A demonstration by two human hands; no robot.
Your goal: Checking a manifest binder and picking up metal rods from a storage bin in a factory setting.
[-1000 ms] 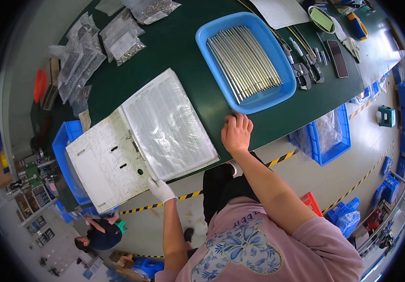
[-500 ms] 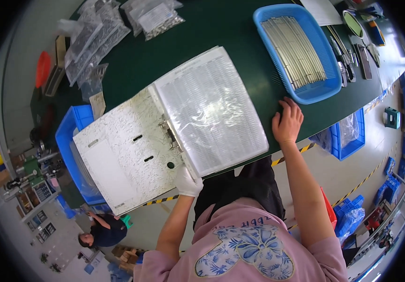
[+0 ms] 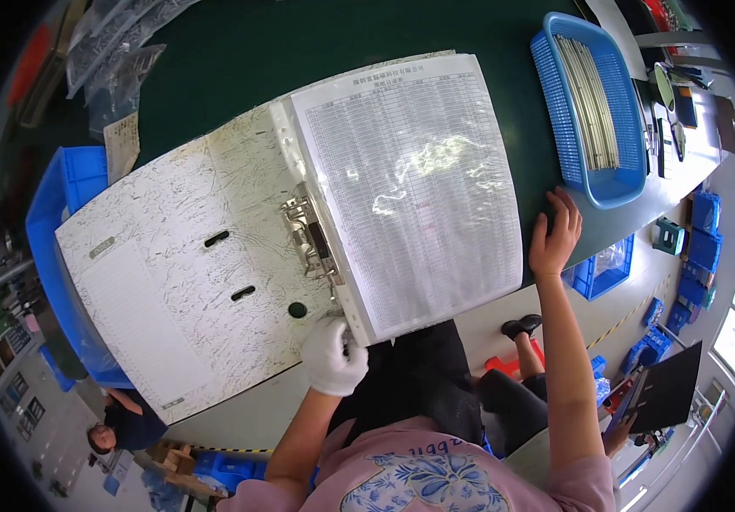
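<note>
A ring binder (image 3: 171,256) lies spread out, its worn white inside cover to the left and its metal ring clasp (image 3: 309,235) in the middle. On its right side sit clear plastic sleeves (image 3: 419,196) holding a printed table sheet; light glares off them. My left hand (image 3: 333,357), in a white glove, is closed at the binder's lower edge beside the clasp; its fingertips are partly hidden. Bare and with fingers stretched out, my right hand (image 3: 554,235) rests on the green table's (image 3: 239,60) near edge, right of the sleeves and holding nothing.
A blue basket (image 3: 619,192) of thin metal strips stands beyond my right hand. Blue bin (image 3: 43,222) sits left, partly under the cover; clear bags (image 3: 120,43) lie far left. Tools lie far right. One person (image 3: 120,431) is at lower left; another's leg (image 3: 528,350) and dark folder (image 3: 662,388) show right.
The view has shifted, and the binder appears larger. Another person's leg and the dark folder have come into sight at right. Both my hands keep about the same places beside the binder and basket.
</note>
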